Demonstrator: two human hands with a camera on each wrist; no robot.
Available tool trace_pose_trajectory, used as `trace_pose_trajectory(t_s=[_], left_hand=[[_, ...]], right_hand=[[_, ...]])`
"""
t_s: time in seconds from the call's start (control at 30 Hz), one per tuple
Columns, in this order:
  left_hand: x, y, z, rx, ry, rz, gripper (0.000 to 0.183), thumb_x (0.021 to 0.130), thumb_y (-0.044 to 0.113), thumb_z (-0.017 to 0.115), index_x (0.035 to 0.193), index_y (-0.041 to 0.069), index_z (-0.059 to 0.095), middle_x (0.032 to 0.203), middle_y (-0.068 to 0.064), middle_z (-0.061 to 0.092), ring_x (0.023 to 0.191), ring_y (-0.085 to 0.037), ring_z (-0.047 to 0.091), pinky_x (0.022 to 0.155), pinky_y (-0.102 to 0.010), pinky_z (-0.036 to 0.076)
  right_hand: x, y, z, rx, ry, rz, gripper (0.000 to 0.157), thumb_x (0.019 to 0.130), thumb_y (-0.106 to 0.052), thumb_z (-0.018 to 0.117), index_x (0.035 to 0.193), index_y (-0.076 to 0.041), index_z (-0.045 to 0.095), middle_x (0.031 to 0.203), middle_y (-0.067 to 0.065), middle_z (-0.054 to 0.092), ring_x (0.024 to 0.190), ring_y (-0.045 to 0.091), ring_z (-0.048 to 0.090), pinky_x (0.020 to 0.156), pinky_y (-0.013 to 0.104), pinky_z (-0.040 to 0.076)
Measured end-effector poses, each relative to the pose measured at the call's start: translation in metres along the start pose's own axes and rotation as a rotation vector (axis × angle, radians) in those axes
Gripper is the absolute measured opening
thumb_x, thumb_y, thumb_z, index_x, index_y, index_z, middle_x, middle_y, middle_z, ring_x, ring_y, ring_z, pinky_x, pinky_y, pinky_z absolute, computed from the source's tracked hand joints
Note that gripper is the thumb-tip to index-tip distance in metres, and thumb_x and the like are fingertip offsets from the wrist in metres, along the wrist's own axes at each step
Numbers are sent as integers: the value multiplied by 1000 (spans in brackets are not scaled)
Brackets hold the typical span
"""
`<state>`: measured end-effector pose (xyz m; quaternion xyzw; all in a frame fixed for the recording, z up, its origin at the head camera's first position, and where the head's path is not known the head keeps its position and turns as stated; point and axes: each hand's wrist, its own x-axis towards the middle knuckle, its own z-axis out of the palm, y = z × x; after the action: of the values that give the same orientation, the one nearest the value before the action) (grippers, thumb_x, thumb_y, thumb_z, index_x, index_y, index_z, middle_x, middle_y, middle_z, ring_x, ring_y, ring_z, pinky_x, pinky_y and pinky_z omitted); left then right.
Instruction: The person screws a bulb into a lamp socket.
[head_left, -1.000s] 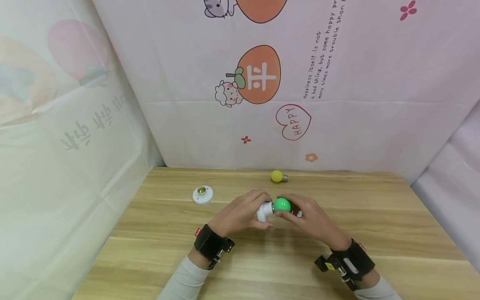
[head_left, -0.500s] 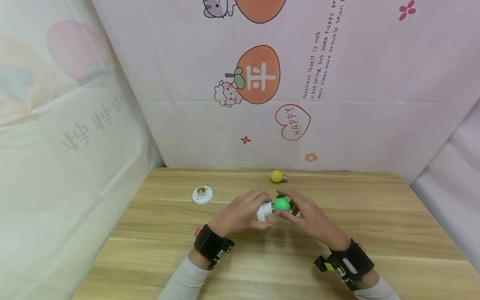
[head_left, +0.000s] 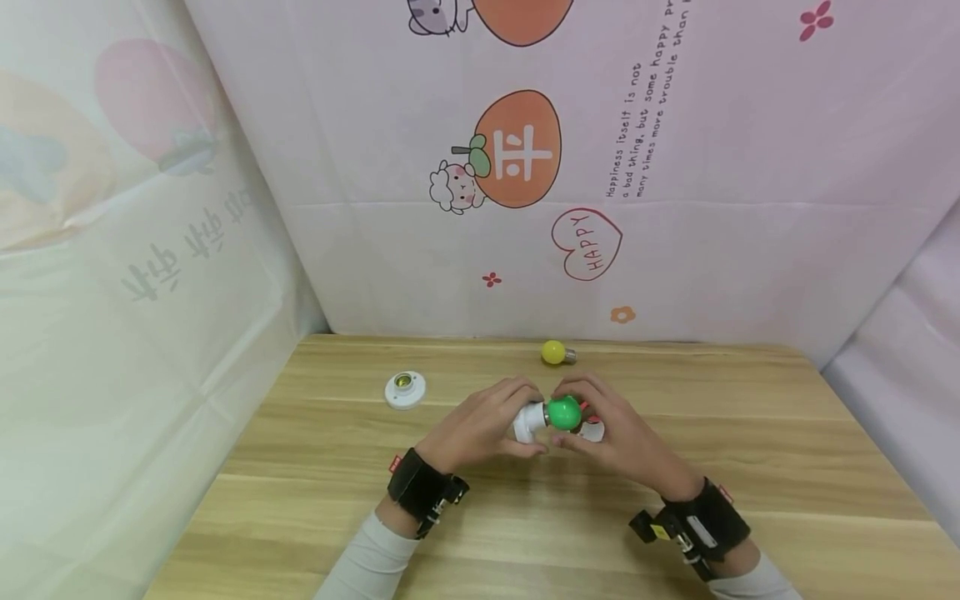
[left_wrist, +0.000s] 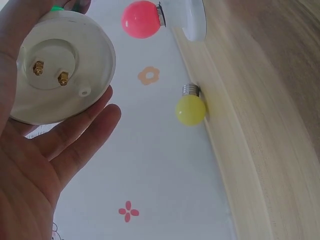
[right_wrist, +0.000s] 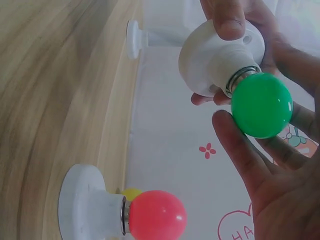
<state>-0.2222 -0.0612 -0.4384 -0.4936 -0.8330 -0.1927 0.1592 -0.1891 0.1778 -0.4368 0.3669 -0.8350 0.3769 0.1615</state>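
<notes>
My left hand [head_left: 480,421] grips a white round lamp socket [head_left: 528,422] by its base; two brass terminals show on its underside in the left wrist view. A green bulb [right_wrist: 262,105] sits with its metal cap in the socket's mouth, a strip of metal still visible. My right hand [head_left: 622,429] surrounds the green bulb with spread fingers, its thumb apart from the glass. Below the right hand, a red bulb [right_wrist: 157,215] is seated in another white socket [right_wrist: 82,205] on the table, mostly hidden in the head view.
A yellow bulb [head_left: 553,352] lies on its side near the table's back edge. To the left, a third white socket [head_left: 405,390] without a bulb lies on the wooden table [head_left: 315,467]. Printed cloth [head_left: 420,275] hangs behind the table.
The right hand's fingers have spread away from the green bulb, the thumb now off it, exposing more of the red bulb's socket. The left hand and its socket stay in place.
</notes>
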Motion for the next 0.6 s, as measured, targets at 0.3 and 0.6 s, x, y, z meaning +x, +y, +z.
trace_pose_trajectory(t_s=[0.3, 0.6], left_hand=[[0, 0, 1, -17, 18, 0, 58, 79, 50, 73, 118, 13, 52, 113, 6, 52, 97, -2, 45, 78, -16, 47], [0, 1, 0, -11, 14, 8, 57, 80, 50, 73, 119, 12, 52, 115, 5, 52, 100, -2, 45, 80, -17, 47]], right_hand=[[-1, -1, -6, 10, -51, -1, 58, 76, -2, 77, 127, -13, 52, 124, -1, 52, 101, 14, 56, 77, 35, 55], [-2, 3, -4, -12, -24, -11, 52, 80, -13, 78, 126, -13, 55, 115, -6, 57, 86, 12, 59, 67, 28, 56]])
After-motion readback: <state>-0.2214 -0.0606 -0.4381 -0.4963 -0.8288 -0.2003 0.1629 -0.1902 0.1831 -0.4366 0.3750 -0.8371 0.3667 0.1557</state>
